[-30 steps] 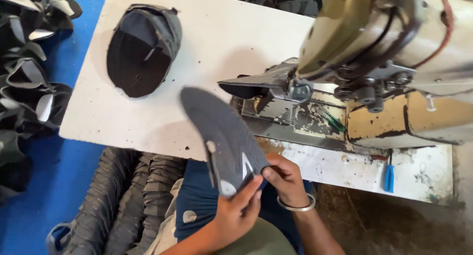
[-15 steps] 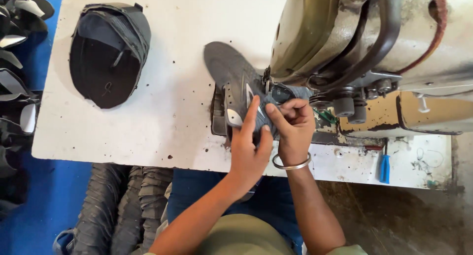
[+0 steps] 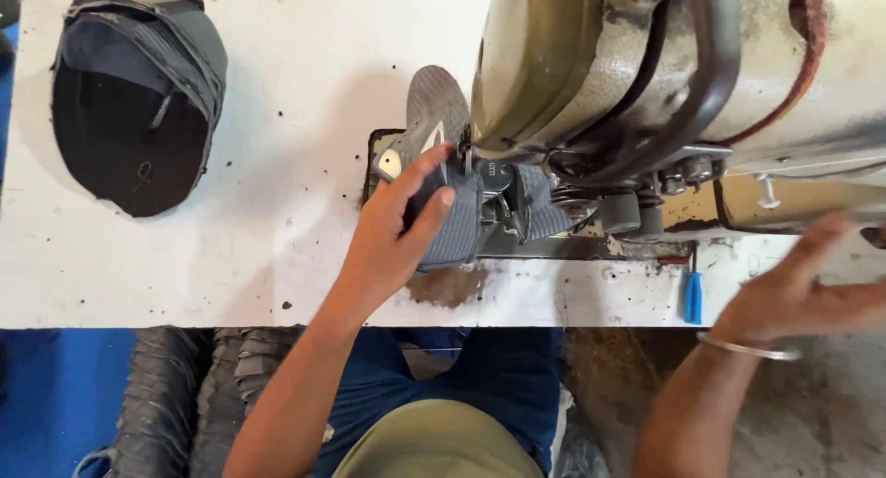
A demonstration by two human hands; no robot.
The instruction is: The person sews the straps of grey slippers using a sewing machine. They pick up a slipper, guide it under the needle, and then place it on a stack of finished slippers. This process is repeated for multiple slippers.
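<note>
I see my left hand (image 3: 397, 233) resting on a grey shoe upper (image 3: 443, 178), fingers spread and pressing its cloth flat, with thumb and fingertips laid over its near half; it pins the piece rather than closing around it. The shoe upper lies near the middle of the tabletop (image 3: 277, 146), close to the front edge, and its right side sits under the head of the sewing machine (image 3: 646, 72), at the needle area. Its rounded far end points toward the back edge of the tabletop.

My right hand (image 3: 812, 289) is open and holds nothing, fingers stretched out and blurred. It hangs off the front edge of the tabletop toward the right corner, well apart from the shoe upper. A thin metal bangle (image 3: 746, 347) sits on its wrist.

A small blue tool (image 3: 692, 298) lies at the front edge, just below the machine. A stack of dark shoe parts (image 3: 138, 100) rests toward the back left corner, well apart from both hands. Below the front edge on the left, rows of black pieces (image 3: 185, 395) are stacked beside my knees
</note>
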